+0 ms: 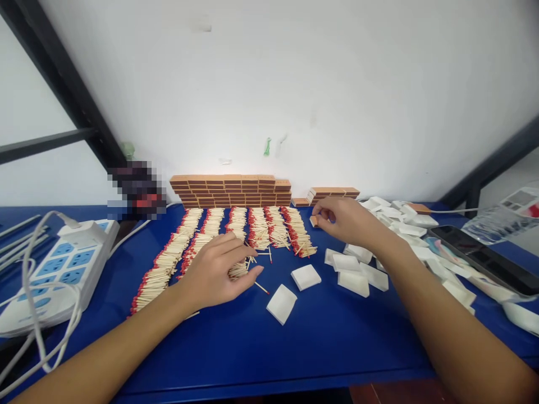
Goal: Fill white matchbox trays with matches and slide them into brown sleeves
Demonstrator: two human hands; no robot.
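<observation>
Forearms (446, 314) over table edge (269, 386), matches (298, 231) beyond

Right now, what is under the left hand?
Pale matchsticks show below the left hand, in the gap between thumb and fingers; whatever lies beneath the rest of it is covered.
</observation>
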